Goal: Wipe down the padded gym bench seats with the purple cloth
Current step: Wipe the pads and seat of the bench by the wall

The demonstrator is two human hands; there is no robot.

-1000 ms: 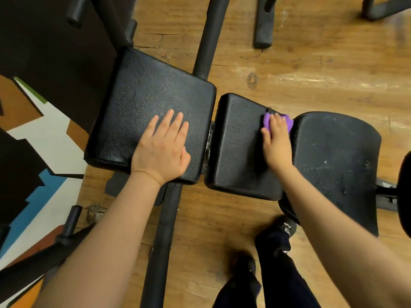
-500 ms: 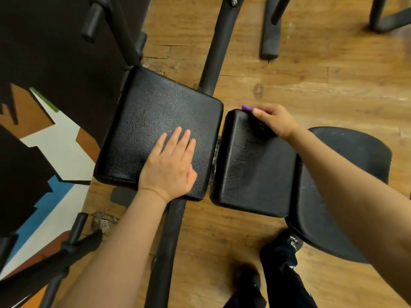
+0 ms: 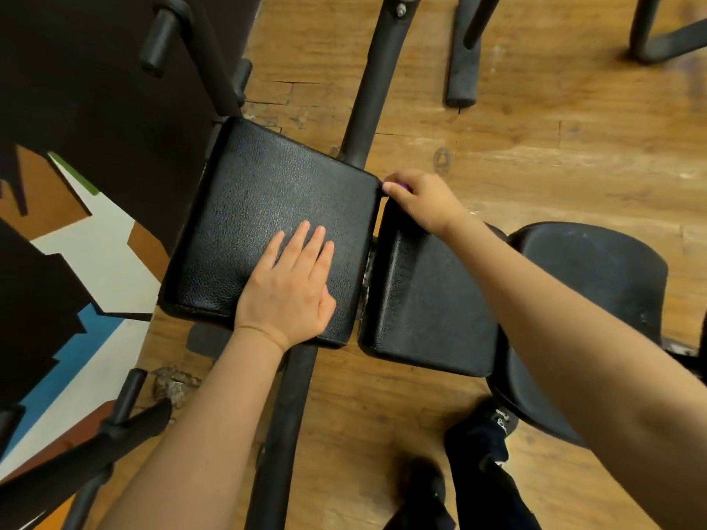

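Single head cam, wide-angle, looks steeply down, close over bench pads (image 3: 267,231) & wood floor (image 3: 535,147).

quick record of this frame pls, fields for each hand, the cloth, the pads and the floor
left hand: left hand rests flat, fingers straight, on the big square pad
right hand: right hand grips the purple cloth at the far corner of the middle pad
cloth: mostly hidden under the fingers
third pad: rounded pad to the right, untouched
floor: wooden floor
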